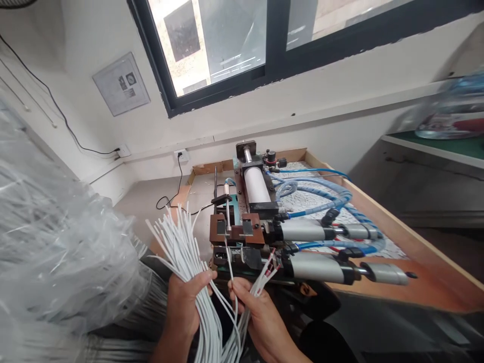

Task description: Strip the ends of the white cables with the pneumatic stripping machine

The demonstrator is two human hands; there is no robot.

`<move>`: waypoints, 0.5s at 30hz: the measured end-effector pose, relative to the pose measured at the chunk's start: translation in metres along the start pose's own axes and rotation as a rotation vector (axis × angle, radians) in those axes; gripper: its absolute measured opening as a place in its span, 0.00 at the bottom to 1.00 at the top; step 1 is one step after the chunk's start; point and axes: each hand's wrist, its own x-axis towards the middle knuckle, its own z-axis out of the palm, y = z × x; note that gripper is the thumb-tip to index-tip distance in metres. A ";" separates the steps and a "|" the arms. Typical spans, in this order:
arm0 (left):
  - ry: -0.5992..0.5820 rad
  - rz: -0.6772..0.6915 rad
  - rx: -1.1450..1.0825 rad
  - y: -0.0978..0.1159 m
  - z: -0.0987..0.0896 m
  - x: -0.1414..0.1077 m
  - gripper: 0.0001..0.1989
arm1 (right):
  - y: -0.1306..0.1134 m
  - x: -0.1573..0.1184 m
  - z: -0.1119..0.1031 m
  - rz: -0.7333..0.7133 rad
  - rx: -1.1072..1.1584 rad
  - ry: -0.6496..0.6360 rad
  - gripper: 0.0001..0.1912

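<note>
A thick bundle of white cables point(185, 247) fans upward out of my left hand point(185, 302), whose fingers are wrapped round it. My right hand point(257, 312) holds a smaller bunch of white cables point(263, 277) with reddish ends. Between its thumb and forefinger it also pinches a single white cable point(230, 259), which points up at the brown block point(236, 234) of a pneumatic machine. The cable's tip is close to the block's front; whether it touches cannot be made out. Below the hands, both bunches hang down and cross.
Silver air cylinders point(306, 229) and blue hoses point(321, 194) extend right of the block inside a wooden-edged tray point(363, 224). Clear plastic wrap point(68, 242) covers more cables at the left. A green shelf point(446, 146) holds a plastic container point(454, 113) at the right.
</note>
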 end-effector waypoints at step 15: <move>-0.107 -0.008 -0.007 -0.017 0.013 -0.023 0.11 | 0.001 -0.033 -0.034 -0.095 -0.444 0.002 0.18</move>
